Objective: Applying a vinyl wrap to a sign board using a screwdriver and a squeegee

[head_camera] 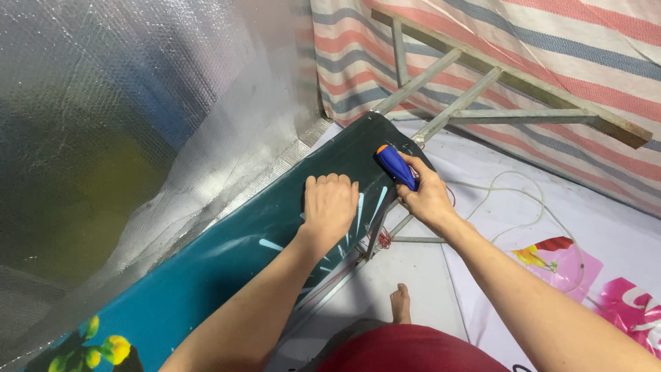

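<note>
My left hand point(330, 205) lies flat, fingers together, on a dark teal printed banner sheet point(227, 255) stretched over a metal frame. My right hand point(425, 195) grips a tool with a blue handle and an orange end cap point(394, 164), held at the banner's right edge just beside the left hand. The tool's working tip is hidden behind my fingers and the banner edge.
A grey metal frame point(475, 89) leans against a red, white and blue striped tarp point(551, 48). Silver bubble foil point(138, 138) covers the wall at left. A white cable point(523, 200) loops across a printed sheet on the floor. My bare foot point(400, 303) shows below.
</note>
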